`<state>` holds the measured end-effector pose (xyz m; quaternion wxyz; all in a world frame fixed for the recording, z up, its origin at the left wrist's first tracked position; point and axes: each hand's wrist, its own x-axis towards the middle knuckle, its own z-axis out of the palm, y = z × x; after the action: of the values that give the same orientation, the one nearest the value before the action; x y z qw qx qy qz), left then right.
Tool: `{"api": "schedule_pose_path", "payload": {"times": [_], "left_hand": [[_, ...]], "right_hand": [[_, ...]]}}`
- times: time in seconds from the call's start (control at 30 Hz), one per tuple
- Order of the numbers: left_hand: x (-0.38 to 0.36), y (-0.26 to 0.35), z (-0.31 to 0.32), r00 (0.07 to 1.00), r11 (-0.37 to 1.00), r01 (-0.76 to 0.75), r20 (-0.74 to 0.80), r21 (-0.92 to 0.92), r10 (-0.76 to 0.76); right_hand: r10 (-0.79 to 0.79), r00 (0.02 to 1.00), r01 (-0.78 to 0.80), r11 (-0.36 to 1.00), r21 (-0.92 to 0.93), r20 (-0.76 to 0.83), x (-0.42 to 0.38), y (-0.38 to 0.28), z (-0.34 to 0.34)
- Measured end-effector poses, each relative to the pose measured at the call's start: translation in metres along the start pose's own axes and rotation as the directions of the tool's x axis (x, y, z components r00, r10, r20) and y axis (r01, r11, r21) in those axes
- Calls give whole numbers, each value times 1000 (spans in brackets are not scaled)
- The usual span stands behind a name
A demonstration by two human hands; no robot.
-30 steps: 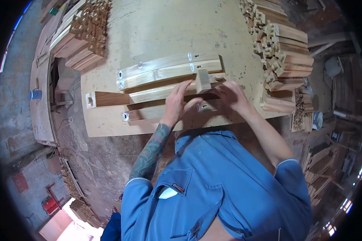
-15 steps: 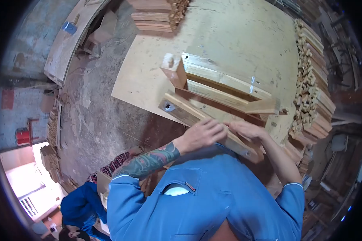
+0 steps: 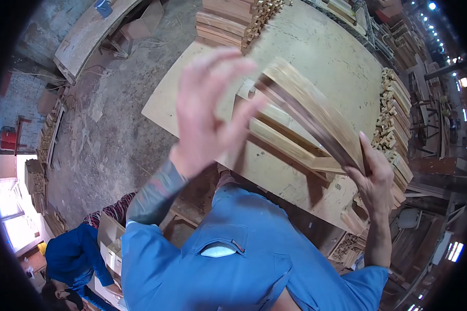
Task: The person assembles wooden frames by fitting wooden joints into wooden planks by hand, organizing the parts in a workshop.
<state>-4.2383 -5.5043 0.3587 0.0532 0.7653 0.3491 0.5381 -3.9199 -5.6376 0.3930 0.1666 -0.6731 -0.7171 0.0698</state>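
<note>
My right hand (image 3: 372, 173) is closed around the near end of a wooden bar (image 3: 314, 106), which is lifted at a slant above the plywood table. Raised to the left, my left hand (image 3: 210, 111) is open with its fingers spread, blurred by motion. Its fingertips come close to the bar's far end in this view and hold nothing. Below the bar, a wooden frame (image 3: 280, 137) of joined pieces lies on the table, partly hidden by the bar and my left hand.
Stacked wooden pieces (image 3: 220, 26) stand at the far left of the plywood table (image 3: 166, 98). A long row of stacked wood (image 3: 394, 119) lines its right edge. Another person in blue (image 3: 75, 254) bends over at lower left. A blue cup (image 3: 102, 8) sits on a side bench (image 3: 80, 39).
Both hands were together on the bar near my body. Now my right hand has raised it over the frame, and my left hand has let go and moved up and left.
</note>
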Motion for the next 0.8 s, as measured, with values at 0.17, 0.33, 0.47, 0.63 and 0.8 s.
{"api": "schedule_pose_path", "payload": {"times": [0.17,0.33,0.47,0.63,0.8], "left_hand": [[48,-37,3,995,991,65,-63,-114,-73],[69,-45,26,971,970,190,175,-150,-164],[75,-44,67,835,946,320,455,54,-308],[55,-48,97,470,883,284,748,375,-468],[44,-57,100,556,874,354,676,332,-482]], "right_hand": [[-232,972,212,927,-308,-29,26,9,25],[-220,975,200,931,-304,-35,28,11,41],[-219,975,197,932,-305,-39,32,12,40],[-209,978,198,936,-291,-6,34,12,39],[-203,979,199,956,-216,7,37,12,37]]}}
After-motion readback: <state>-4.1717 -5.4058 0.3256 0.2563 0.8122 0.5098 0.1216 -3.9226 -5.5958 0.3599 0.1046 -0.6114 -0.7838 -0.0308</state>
